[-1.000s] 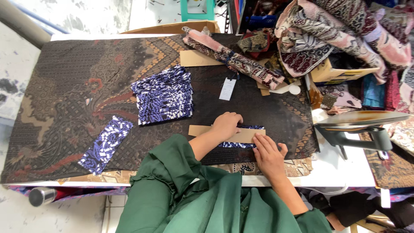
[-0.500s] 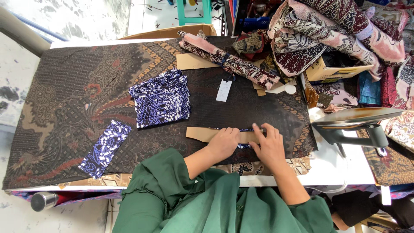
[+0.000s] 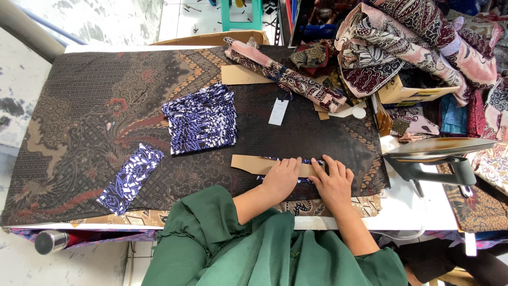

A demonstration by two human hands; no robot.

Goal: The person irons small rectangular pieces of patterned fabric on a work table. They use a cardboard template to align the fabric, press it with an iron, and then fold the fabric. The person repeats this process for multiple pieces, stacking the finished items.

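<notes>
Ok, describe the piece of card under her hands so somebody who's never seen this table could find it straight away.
Start from the long table covered in dark brown patterned cloth and go to its near edge. There the left hand and right hand press flat on a tan card template over a scrap of blue-and-white print. Unlike the stack of blue print pieces beyond it, it is plain, thin and long.

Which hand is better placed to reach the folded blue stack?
Probably the left hand: it rests on the template, nearer the stack. The right hand lies farther away.
</notes>
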